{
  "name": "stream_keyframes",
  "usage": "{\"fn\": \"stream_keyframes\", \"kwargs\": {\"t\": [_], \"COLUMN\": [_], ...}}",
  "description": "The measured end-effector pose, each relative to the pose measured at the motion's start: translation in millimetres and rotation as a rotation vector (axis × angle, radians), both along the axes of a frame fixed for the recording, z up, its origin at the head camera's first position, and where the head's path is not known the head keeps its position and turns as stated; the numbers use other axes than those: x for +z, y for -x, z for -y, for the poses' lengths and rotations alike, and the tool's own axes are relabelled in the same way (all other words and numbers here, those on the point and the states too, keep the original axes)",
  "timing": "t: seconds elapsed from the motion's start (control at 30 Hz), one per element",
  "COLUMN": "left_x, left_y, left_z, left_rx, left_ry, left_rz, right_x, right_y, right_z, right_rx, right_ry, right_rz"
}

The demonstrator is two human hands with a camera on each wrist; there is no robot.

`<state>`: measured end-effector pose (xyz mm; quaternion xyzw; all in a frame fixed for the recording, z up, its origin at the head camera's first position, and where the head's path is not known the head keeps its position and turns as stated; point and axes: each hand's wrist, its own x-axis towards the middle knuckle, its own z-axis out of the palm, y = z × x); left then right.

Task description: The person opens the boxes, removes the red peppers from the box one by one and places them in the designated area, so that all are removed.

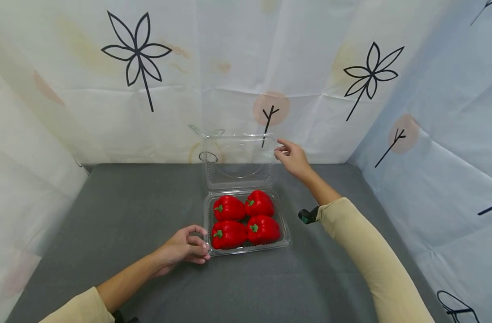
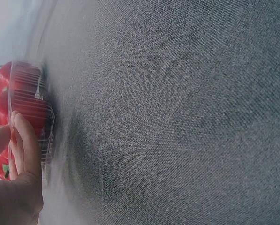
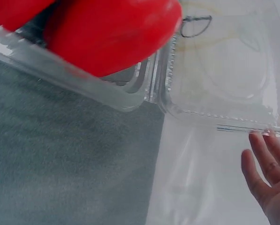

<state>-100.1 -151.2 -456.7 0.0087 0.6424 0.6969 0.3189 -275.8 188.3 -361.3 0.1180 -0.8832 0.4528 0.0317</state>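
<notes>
A clear plastic clamshell container [image 1: 286, 233] lies on the grey table with its lid [image 1: 239, 172] raised at the back. Several red bell peppers [image 1: 228, 235] with green stems fill its base in two rows. My left hand [image 1: 185, 249] holds the near left corner, thumb and fingers on either side of the rim [image 2: 11, 101] in the left wrist view. At the lid's right edge is my right hand [image 1: 294, 159]. In the right wrist view its fingertips [image 3: 256, 138] touch the lid edge, fingers extended and not wrapped round it.
Grey cloth [image 1: 141, 211] covers the table around the container. Behind the raised lid stands a white curtain [image 1: 229, 67] with leaf drawings, and more patterned cloth [image 1: 439, 148] hangs along the right side.
</notes>
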Motion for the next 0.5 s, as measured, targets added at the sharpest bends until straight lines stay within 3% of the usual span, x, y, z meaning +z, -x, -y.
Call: {"fn": "stream_keyframes", "kwargs": {"t": [0.27,0.5], "left_x": [0.0,0.6], "left_y": [-1.2,-4.5], "left_z": [-0.9,-0.7], "left_rx": [0.011,0.006], "left_ry": [-0.006,-0.014], "left_rz": [0.024,0.030], "right_x": [-3.1,-10.0], "right_y": [6.8,5.7], "right_z": [-3.7,-4.1], "right_rx": [0.034,0.035], "right_ry": [0.090,0.070], "right_rz": [0.199,0.268]}}
